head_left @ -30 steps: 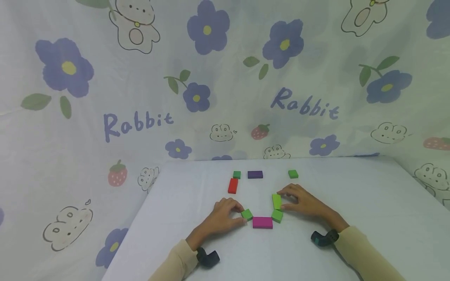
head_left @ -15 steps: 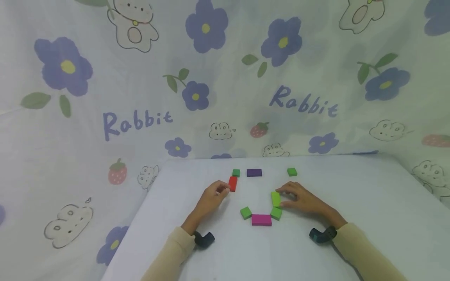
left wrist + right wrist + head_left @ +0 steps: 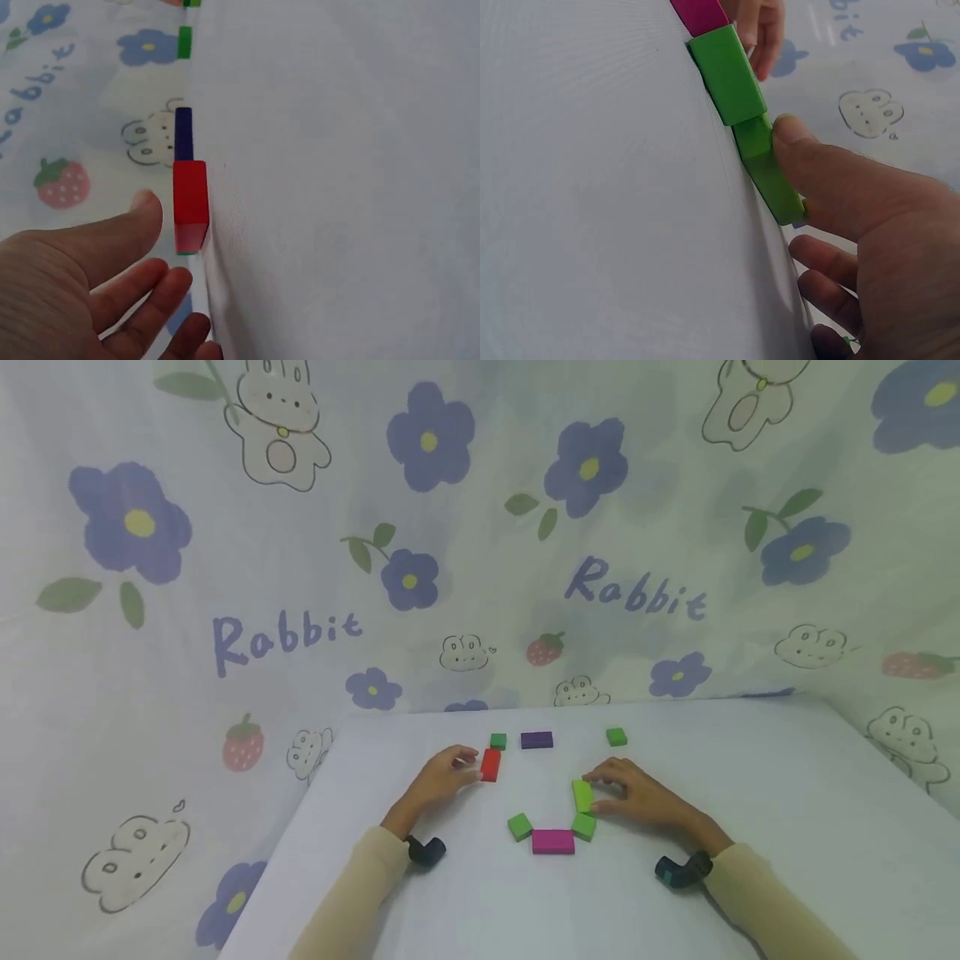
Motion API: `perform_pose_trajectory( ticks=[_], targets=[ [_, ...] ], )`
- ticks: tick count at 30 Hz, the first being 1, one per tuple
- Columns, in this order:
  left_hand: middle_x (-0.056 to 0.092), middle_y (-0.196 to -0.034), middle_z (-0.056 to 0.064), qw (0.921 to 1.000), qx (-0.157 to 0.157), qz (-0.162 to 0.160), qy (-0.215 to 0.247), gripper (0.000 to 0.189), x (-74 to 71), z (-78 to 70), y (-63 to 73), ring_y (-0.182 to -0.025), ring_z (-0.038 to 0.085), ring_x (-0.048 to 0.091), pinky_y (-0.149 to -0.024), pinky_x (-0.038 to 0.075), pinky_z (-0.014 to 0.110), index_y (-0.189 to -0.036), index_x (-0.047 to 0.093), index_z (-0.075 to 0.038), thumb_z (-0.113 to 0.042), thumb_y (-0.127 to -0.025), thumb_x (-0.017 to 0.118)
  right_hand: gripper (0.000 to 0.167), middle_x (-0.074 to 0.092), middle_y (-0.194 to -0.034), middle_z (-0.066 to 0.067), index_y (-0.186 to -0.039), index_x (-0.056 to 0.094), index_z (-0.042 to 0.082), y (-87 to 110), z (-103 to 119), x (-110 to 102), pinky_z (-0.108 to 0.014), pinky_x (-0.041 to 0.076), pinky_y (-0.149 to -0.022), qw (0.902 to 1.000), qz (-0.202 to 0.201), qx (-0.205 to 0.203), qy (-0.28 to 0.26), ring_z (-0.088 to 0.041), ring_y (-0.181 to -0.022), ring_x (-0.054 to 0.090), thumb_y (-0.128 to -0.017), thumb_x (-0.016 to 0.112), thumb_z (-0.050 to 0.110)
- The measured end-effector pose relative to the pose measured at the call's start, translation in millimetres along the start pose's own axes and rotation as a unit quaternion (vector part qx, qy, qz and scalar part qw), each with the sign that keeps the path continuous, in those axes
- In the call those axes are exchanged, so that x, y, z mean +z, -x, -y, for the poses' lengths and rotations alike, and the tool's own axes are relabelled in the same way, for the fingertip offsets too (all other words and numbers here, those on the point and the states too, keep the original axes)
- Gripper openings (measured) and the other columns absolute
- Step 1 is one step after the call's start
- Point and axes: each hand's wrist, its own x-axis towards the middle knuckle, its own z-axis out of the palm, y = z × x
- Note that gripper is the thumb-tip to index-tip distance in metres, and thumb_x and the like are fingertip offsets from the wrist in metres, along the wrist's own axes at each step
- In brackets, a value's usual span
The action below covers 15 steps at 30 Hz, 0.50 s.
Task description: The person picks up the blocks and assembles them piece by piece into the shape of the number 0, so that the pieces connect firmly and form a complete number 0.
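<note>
My left hand (image 3: 441, 778) is at the left side of a red rectangular block (image 3: 491, 766), thumb by its near end. In the left wrist view the fingers are loosely bent and a gap shows between the thumb and the red block. My right hand (image 3: 637, 795) holds a lime-green block (image 3: 582, 797) by its two ends, between thumb and index finger. That block's near end meets a green square block (image 3: 584, 827), which adjoins one end of a magenta block (image 3: 553, 842). Another green square block (image 3: 520, 827) lies at the magenta block's left end.
Farther back on the white table (image 3: 675, 735) lie a dark green block (image 3: 498, 741) touching the red one's far end, a purple block (image 3: 537, 740) and a green block (image 3: 617, 737). A printed curtain (image 3: 480, 543) hangs behind. Each wrist wears a dark device.
My left hand has left the left green block and moved forward to the red block. My right hand stays at the lime-green block. The head view has shifted slightly.
</note>
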Motion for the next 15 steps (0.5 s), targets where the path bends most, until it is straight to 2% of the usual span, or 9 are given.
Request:
perform_pose_trajectory(
  ticks=[3,6,10,15],
  targets=[
    [0.063,-0.13,0.006,0.9995,-0.006,0.025,-0.019,0.048,-2.3,-1.8,-3.0,-0.126,0.027,0.055,-0.106,0.048,0.049,-0.134,0.06,-0.016,-0.029,-0.09,0.074,0.05,0.062,-0.125,0.009,-0.127,0.066,0.027,1.8,1,1,-0.052,0.046,-0.105,1.0,0.0,0.0,0.001,-0.021,-0.122,0.054,-0.085,0.072,0.053],
    [0.061,-0.133,0.008,0.9983,0.007,0.044,-0.038,0.055,-5.8,-3.4,-7.2,-0.129,0.028,0.054,-0.109,0.045,0.05,-0.137,0.058,-0.014,-0.03,-0.088,0.076,0.051,0.062,-0.125,0.009,-0.127,0.065,0.027,2.2,1,2,-0.053,0.046,-0.106,0.9999,-0.002,-0.009,0.007,-0.021,-0.123,0.053,-0.085,0.071,0.055],
    [0.06,-0.135,0.009,0.997,0.032,0.056,-0.041,0.058,-9.4,-2.5,-15.8,-0.13,0.03,0.053,-0.11,0.043,0.052,-0.139,0.057,-0.013,-0.03,-0.087,0.078,0.051,0.063,-0.123,0.01,-0.127,0.065,0.027,0.8,0,2,-0.053,0.047,-0.104,0.9996,-0.007,-0.019,0.017,-0.021,-0.122,0.054,-0.086,0.07,0.056],
    [0.06,-0.135,0.007,0.9957,0.034,0.074,-0.044,0.06,-8.0,0.3,-25.0,-0.132,0.03,0.051,-0.111,0.042,0.052,-0.139,0.057,-0.015,-0.032,-0.086,0.079,0.053,0.063,-0.124,0.011,-0.128,0.065,0.027,0.7,-3,1,-0.051,0.047,-0.104,0.9996,-0.003,-0.017,0.024,-0.019,-0.121,0.054,-0.086,0.069,0.058]
  ],
)
